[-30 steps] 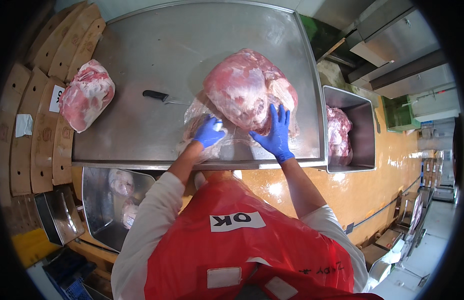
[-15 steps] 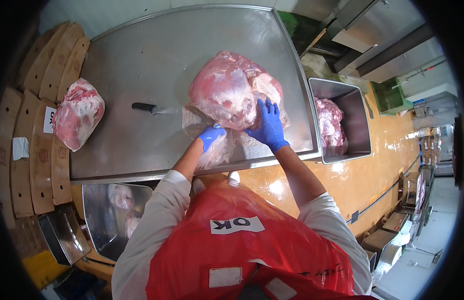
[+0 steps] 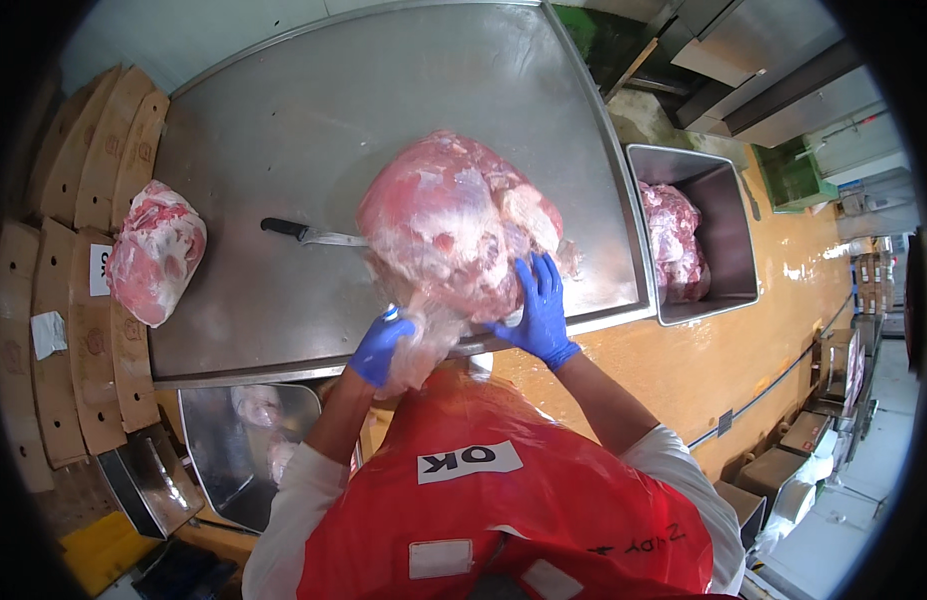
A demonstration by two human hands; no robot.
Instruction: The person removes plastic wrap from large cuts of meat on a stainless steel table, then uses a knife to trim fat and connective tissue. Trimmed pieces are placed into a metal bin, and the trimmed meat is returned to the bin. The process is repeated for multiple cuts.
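A large pink cut of raw meat (image 3: 443, 205) lies on the steel table (image 3: 273, 130) close to its front edge. Under its near side bunches a clear plastic bag (image 3: 428, 335), drawn out over the table edge. My left hand (image 3: 383, 345) is closed on that plastic. My right hand (image 3: 538, 318) presses against the meat's near right side, fingers stretched out and thumb apart. To the left of the meat rests a black-handled knife (image 3: 308, 235), its blade tip close to the meat and plastic.
A smaller meat piece (image 3: 158, 252) sits at the table's left end, beside stacked cardboard boxes (image 3: 58, 345). Right of the table stands a steel tub (image 3: 728, 240) holding meat. Another steel bin (image 3: 223, 470) with wrapped pieces is below the table's front left.
My left hand has pulled the plastic toward me and leftward, away from the meat. The meat has shifted slightly left and nearer in view. My right hand remains on it.
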